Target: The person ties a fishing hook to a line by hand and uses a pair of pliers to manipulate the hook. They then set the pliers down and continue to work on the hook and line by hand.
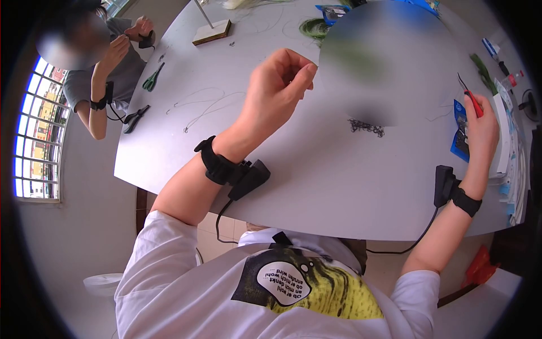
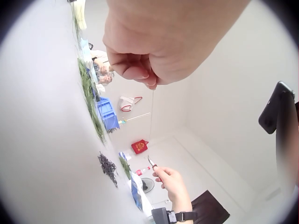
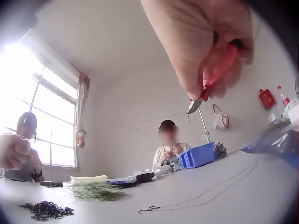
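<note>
My left hand [image 1: 271, 93] is raised over the table, thumb and fingertips pinching the end of a thin line [image 2: 153, 100]. At the far right, my right hand [image 1: 483, 133] grips a red-handled tool [image 1: 475, 105] with a thin metal tip pointing up and away. The right wrist view shows the tool's short blades [image 3: 195, 106] beside a fine strand that stretches left; a tiny hook-like shape hangs by the tip. On the table between the hands lies a pile of small black hooks [image 1: 367, 129].
Lines with hooks [image 1: 195, 118] lie left of centre. Black-handled pliers [image 1: 134, 120], green scissors [image 1: 152, 78] and a wooden block [image 1: 212, 33] stand farther left. A blue packet [image 1: 460, 133] lies by my right hand. Another person [image 1: 127, 56] sits at the left. A blurred patch hides the table's centre back.
</note>
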Demonstrator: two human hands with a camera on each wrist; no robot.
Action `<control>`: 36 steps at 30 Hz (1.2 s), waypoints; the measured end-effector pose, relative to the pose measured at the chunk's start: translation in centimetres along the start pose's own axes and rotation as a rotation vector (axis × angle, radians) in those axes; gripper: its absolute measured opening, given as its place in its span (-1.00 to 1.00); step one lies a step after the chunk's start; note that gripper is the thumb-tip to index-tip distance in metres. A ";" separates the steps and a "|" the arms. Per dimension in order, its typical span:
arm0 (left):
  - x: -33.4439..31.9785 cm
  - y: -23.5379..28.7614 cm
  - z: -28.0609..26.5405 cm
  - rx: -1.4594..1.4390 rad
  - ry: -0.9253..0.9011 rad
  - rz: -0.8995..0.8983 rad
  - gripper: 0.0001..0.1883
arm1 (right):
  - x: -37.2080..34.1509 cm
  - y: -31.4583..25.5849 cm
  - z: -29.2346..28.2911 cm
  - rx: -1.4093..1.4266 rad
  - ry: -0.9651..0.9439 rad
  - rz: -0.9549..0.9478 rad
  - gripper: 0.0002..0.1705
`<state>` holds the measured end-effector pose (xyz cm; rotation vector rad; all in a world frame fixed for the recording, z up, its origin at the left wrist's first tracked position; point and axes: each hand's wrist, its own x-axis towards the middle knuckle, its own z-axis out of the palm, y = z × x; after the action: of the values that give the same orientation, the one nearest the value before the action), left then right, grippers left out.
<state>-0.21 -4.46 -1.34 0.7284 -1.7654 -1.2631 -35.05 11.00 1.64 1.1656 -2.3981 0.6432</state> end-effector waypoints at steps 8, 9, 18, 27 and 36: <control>0.1 0.1 -0.1 -0.005 -0.008 -0.011 -0.82 | -0.4 -1.7 -0.8 -0.126 -0.054 0.027 -0.58; 0.2 0.0 -0.2 -0.041 -0.015 -0.009 -0.82 | -0.6 -2.0 -0.8 0.014 0.005 -0.004 -0.62; -0.1 0.3 0.7 -0.108 -0.095 -0.146 -0.84 | -6.7 -12.9 -3.3 0.689 -0.728 -0.580 -0.75; -0.5 0.4 1.1 -0.120 -0.222 -0.156 -0.84 | -10.2 -15.1 -1.7 0.564 -0.731 -0.875 -0.72; -1.1 0.8 1.2 -0.111 -0.269 -0.116 -0.84 | -10.1 -15.3 -1.6 0.558 -0.613 -0.899 -0.70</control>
<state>-0.67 -2.75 -1.12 0.6284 -1.8690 -1.5856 -16.68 9.83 1.05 2.7495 -1.7519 0.7010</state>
